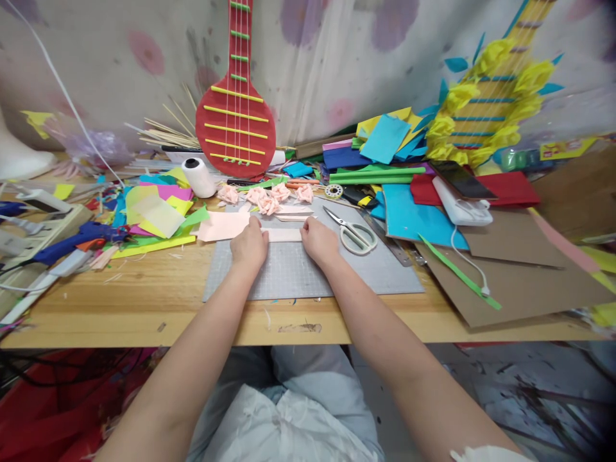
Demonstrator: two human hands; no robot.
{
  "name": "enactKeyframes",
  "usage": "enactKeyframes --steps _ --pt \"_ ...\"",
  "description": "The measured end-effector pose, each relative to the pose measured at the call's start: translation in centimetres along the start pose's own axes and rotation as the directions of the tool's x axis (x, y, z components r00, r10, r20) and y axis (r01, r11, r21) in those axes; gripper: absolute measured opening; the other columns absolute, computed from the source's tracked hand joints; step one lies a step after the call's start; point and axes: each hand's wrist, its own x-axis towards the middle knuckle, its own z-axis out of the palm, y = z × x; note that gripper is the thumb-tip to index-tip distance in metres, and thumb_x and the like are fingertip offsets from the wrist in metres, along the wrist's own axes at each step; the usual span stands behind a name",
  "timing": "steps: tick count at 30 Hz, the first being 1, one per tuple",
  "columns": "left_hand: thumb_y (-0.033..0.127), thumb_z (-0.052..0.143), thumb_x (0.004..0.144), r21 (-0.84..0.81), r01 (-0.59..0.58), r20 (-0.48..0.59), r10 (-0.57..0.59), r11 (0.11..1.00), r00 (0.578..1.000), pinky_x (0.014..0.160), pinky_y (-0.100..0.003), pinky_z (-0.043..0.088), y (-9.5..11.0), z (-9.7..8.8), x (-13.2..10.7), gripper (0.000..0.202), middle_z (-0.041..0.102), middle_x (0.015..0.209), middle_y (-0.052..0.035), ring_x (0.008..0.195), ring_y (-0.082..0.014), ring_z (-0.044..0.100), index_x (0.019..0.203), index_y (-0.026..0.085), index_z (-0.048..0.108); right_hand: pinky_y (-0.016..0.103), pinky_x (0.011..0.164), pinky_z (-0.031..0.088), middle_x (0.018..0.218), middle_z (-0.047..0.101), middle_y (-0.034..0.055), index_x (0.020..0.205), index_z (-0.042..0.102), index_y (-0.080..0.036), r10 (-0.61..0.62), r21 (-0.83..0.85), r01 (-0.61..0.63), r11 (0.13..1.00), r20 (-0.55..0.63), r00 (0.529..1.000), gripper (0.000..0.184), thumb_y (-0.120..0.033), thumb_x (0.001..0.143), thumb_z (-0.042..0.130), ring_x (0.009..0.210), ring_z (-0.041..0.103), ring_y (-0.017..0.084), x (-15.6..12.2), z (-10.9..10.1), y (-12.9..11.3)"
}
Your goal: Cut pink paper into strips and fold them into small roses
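Note:
My left hand and my right hand rest on a grey cutting mat, fingers curled down onto a narrow pale pink paper strip that lies between them. Each hand presses one end of the strip. A larger pale pink sheet lies just left of my left hand. More pink strips and several small pink paper flowers sit just beyond my fingers. White-handled scissors lie on the mat to the right of my right hand.
A blue glue gun and coloured paper scraps crowd the left. A white spool and a red paper lute stand behind. Brown cardboard, blue paper, a phone, a white charger and a yellow-flowered lute fill the right.

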Motion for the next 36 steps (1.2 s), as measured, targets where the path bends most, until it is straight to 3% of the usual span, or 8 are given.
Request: enactKeyframes --steps 5,10,16,18,23,27,33,36 --pt "0.031 0.034 0.086 0.071 -0.079 -0.003 0.079 0.994 0.997 0.069 -0.033 0.043 0.1 0.1 -0.1 0.027 0.059 0.098 -0.0106 0.087 -0.0237 0.059 0.102 0.021 0.053 0.033 0.073 0.041 0.098 0.064 0.0082 0.101 0.053 -0.020 0.003 -0.011 -0.003 1.000 0.008 1.000 0.023 -0.028 0.087 0.037 0.090 0.059 0.022 0.0 0.0 0.0" --pt "0.027 0.034 0.085 0.121 -0.135 -0.074 0.144 0.983 0.987 0.073 -0.034 0.042 0.3 0.4 -0.3 0.028 0.053 0.102 -0.0122 0.096 -0.0252 0.051 0.100 0.022 0.057 0.032 0.075 0.041 0.099 0.064 0.0096 0.103 0.053 -0.019 0.023 -0.023 -0.023 0.999 0.001 1.000 0.026 -0.030 0.089 0.034 0.090 0.060 0.022 -0.1 0.0 -0.3" --pt "0.043 0.043 0.080 0.069 -0.179 -0.134 0.187 0.981 0.973 0.087 -0.041 0.035 0.5 0.5 -0.8 0.036 0.050 0.104 -0.0154 0.106 -0.0306 0.042 0.099 0.016 0.057 0.035 0.077 0.042 0.104 0.060 0.0157 0.108 0.050 -0.014 -0.002 -0.024 0.001 1.000 -0.038 0.999 0.050 -0.055 0.085 0.033 0.094 0.057 0.025 -0.8 0.1 -1.2" --pt "0.048 0.045 0.078 0.055 -0.171 -0.138 0.177 0.984 0.975 0.089 -0.042 0.033 0.6 0.5 -1.0 0.042 0.049 0.105 -0.0163 0.108 -0.0319 0.040 0.100 0.015 0.056 0.036 0.079 0.042 0.108 0.058 0.0172 0.111 0.047 -0.013 -0.014 -0.038 0.012 0.999 -0.052 0.999 0.053 -0.057 0.084 0.034 0.098 0.055 0.027 -1.1 0.3 -1.5" --pt "0.057 0.046 0.073 0.062 -0.128 -0.139 0.135 0.990 0.981 0.089 -0.043 0.032 0.6 0.7 -1.1 0.052 0.050 0.106 -0.0169 0.107 -0.0332 0.040 0.102 0.014 0.054 0.036 0.079 0.043 0.113 0.054 0.0161 0.116 0.043 -0.014 -0.051 -0.072 0.046 0.996 -0.057 0.997 0.053 -0.052 0.079 0.045 0.102 0.052 0.027 -1.5 0.7 -1.6" --pt "0.058 0.047 0.072 0.069 -0.128 -0.164 0.137 0.989 0.977 0.089 -0.042 0.032 0.4 1.0 -1.1 0.052 0.050 0.104 -0.0161 0.106 -0.0326 0.041 0.100 0.015 0.055 0.037 0.077 0.044 0.112 0.053 0.0160 0.120 0.041 -0.014 -0.076 -0.100 0.070 0.993 -0.060 0.995 0.052 -0.049 0.081 0.043 0.101 0.051 0.028 -1.8 0.6 -1.6" --pt "0.057 0.048 0.072 0.080 -0.118 -0.176 0.131 0.990 0.976 0.089 -0.041 0.032 0.4 1.2 -1.1 0.048 0.049 0.103 -0.0141 0.104 -0.0314 0.041 0.097 0.017 0.055 0.034 0.075 0.044 0.113 0.051 0.0163 0.124 0.037 -0.014 -0.043 -0.132 0.043 0.990 0.001 0.999 0.040 -0.020 0.085 0.034 0.099 0.052 0.024 -1.9 -0.1 -1.4" --pt "0.056 0.050 0.071 0.070 -0.118 -0.184 0.129 0.991 0.974 0.087 -0.040 0.032 0.2 1.2 -1.1 0.046 0.050 0.101 -0.0131 0.102 -0.0310 0.042 0.095 0.018 0.056 0.033 0.075 0.044 0.112 0.051 0.0164 0.123 0.037 -0.014 -0.041 -0.135 0.044 0.990 0.020 0.999 0.037 -0.015 0.086 0.029 0.098 0.054 0.023 -1.9 -0.4 -1.3"
